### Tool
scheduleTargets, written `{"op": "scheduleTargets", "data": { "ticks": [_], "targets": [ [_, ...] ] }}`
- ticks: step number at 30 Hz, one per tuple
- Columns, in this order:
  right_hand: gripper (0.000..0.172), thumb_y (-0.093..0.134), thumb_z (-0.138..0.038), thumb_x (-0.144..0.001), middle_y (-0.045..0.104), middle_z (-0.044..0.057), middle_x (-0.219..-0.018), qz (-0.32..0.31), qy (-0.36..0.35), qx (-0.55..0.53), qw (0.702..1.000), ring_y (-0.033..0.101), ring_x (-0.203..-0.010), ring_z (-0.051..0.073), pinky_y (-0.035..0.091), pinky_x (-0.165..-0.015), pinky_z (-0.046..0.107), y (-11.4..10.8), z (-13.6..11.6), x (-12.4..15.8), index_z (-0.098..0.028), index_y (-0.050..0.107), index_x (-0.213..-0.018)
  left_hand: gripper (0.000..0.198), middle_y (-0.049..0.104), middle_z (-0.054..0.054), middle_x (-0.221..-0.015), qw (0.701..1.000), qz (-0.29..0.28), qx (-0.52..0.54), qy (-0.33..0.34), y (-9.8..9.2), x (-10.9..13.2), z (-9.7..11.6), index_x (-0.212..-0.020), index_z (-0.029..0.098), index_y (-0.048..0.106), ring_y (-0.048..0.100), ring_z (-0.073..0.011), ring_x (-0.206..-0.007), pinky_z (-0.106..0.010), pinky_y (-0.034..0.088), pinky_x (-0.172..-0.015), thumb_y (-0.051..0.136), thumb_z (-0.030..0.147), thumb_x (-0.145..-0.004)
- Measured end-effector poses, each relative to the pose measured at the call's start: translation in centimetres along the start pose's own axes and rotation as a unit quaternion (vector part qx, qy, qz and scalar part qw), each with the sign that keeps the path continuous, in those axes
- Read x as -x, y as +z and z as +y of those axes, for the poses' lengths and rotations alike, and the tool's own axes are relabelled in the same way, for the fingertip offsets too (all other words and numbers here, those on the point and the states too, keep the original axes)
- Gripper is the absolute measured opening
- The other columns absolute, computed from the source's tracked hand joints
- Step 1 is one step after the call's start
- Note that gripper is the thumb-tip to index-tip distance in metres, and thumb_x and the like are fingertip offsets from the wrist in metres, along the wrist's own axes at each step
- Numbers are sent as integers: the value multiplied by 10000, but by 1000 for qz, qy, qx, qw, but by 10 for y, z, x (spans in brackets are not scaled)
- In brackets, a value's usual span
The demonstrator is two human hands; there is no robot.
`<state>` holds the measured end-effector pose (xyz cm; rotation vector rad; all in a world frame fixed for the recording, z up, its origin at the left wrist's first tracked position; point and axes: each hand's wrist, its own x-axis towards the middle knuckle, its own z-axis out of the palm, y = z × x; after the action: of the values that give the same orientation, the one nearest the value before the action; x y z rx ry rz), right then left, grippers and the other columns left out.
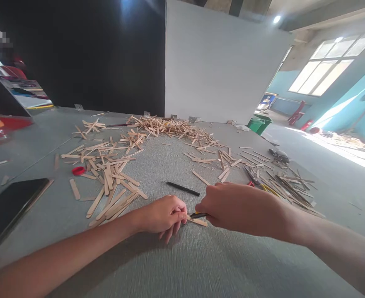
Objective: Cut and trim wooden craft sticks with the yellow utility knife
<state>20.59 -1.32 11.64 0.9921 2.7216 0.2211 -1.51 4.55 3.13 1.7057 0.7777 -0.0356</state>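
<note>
My left hand (166, 213) is closed, pinching one end of a wooden craft stick (198, 222) low over the grey table. Wrapped in my right hand (228, 207) is a utility knife (197, 215), dark with a bit of yellow showing; most of its handle is hidden in the fist. The knife's tip meets the stick close to my left fingertips. Just beyond both hands lies a black pen (182, 188). A pile of craft sticks (114, 198) spreads to the left of my left hand.
More craft sticks (170, 126) are heaped along the upright panels (219, 62) at the back. Pliers (252, 176) and thin strips (291, 192) lie right. A phone (11, 207) and a red ring (78, 170) lie left. Green bins (259, 124) stand beyond the table.
</note>
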Motion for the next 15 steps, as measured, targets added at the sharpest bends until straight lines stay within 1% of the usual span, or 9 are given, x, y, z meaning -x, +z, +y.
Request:
{"op": "scheduleTargets", "data": {
  "ticks": [2, 4, 6, 8, 10, 13, 15],
  "targets": [
    [169, 682, -80, -894, 657, -24, -629, 6, 28, -31, 999, 566, -483, 121, 152, -468, 302, 1, 1, 3, -232, 756, -883, 229, 604, 34, -602, 1000, -1, 2, 1, 0, -1, -1, -813, 187, 539, 591, -116, -396, -183, 382, -346, 499, 310, -1002],
    [243, 650, -97, -936, 678, -32, -653, 11, 64, -73, 995, 581, -495, 122, 167, -480, 299, 13, -2, 15, -277, 761, -1054, 229, 607, 33, -601, 1000, -3, 3, 4, 0, -2, -3, -823, 185, 547, 594, -114, -403, -177, 388, -349, 495, 308, -1009],
    [308, 626, -125, -980, 713, -24, -713, 9, 90, -124, 988, 641, -564, 135, 227, -500, 293, 28, -5, 30, -298, 720, -1217, 232, 609, 33, -601, 1000, -5, 4, 7, 0, -4, -5, -819, 185, 548, 595, -110, -407, -168, 387, -347, 497, 303, -1013],
    [356, 624, -137, -995, 732, -12, -762, 14, 94, -137, 986, 678, -620, 147, 276, -523, 294, 37, -8, 39, -285, 676, -1315, 233, 611, 33, -599, 1000, -8, 3, 9, 0, -4, -5, -803, 186, 544, 590, -106, -401, -162, 379, -338, 515, 296, -1007],
    [367, 662, -106, -954, 722, -10, -755, 27, 80, -89, 992, 671, -614, 152, 276, -525, 308, 35, -9, 37, -260, 695, -1285, 225, 612, 34, -598, 1000, -8, 0, 8, -1, -3, -4, -802, 185, 551, 588, -104, -398, -158, 375, -334, 531, 291, -1000],
    [287, 716, -30, -849, 675, -24, -670, 22, 25, 1, 999, 624, -552, 155, 234, -503, 327, 16, -8, 19, -229, 766, -1049, 247, 612, 32, -600, 1000, -5, -5, 3, -1, -1, 1, -798, 183, 557, 593, -101, -409, -153, 383, -345, 518, 298, -1012],
    [222, 710, -8, -833, 658, -24, -637, -9, -4, 24, 1000, 611, -538, 157, 233, -491, 324, 3, -8, 9, -217, 761, -887, 266, 605, 32, -595, 1000, -5, -8, -2, -1, 1, 4, -784, 184, 546, 589, -97, -410, -150, 380, -349, 500, 295, -1021]
  ]
}}
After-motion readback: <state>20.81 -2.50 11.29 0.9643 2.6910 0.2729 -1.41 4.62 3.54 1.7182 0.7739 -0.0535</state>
